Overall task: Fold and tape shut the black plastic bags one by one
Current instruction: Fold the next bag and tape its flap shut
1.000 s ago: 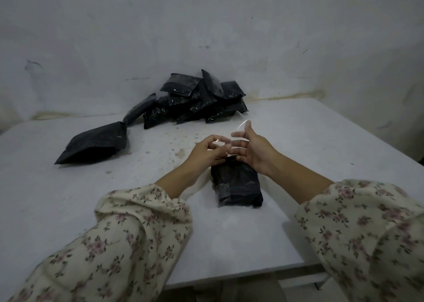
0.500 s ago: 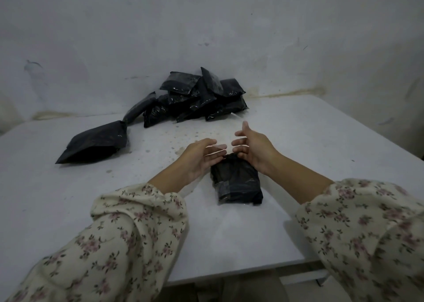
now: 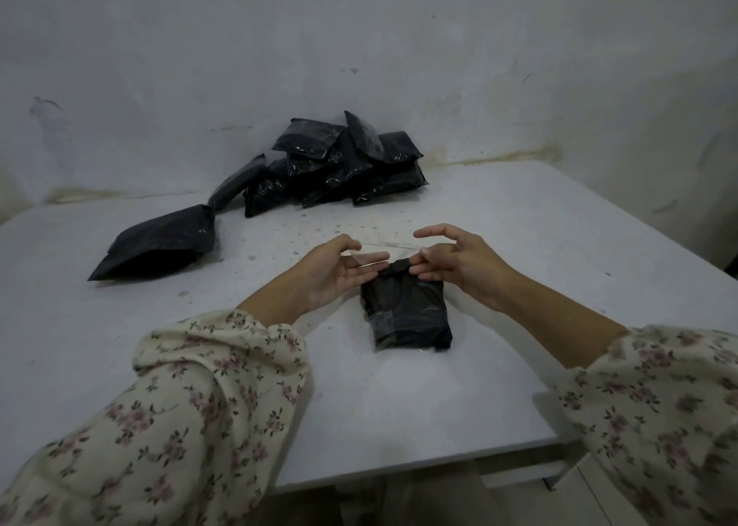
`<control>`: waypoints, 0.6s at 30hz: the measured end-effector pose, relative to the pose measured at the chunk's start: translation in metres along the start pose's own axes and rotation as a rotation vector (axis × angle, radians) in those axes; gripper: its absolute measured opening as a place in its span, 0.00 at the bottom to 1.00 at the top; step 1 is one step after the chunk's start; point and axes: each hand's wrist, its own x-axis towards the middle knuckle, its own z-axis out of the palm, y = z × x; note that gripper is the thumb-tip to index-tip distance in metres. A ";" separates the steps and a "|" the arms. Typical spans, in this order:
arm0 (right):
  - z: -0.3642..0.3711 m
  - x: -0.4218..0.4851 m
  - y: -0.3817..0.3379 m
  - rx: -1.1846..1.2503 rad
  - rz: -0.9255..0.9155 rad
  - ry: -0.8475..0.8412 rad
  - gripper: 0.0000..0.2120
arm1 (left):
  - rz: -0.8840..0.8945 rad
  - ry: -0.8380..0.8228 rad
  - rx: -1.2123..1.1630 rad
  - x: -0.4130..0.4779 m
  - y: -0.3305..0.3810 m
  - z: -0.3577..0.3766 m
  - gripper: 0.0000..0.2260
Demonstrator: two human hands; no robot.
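Left hand [image 3: 335, 272] and right hand [image 3: 465, 264] pinch clear tape [image 3: 385, 250] taut above folded bag [image 3: 407, 318], twelve-o'clock end; lower centred, smooth outward.

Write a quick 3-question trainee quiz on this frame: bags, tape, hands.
1. True or false: the flat unfolded bag lies left of the bag pile.
2. Where is the clear tape strip? A) stretched between the left hand and right hand, by the far end of the folded bag; B) over the pile; C) stuck on the flat bag.
3. Fill in: the pile sits at the far edge of the table, against the ___.
Key: 1 true; 2 A; 3 wall.
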 end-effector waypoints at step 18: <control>-0.023 0.009 -0.035 -0.366 -0.151 -0.089 0.10 | -0.034 -0.093 0.018 -0.003 0.012 -0.001 0.04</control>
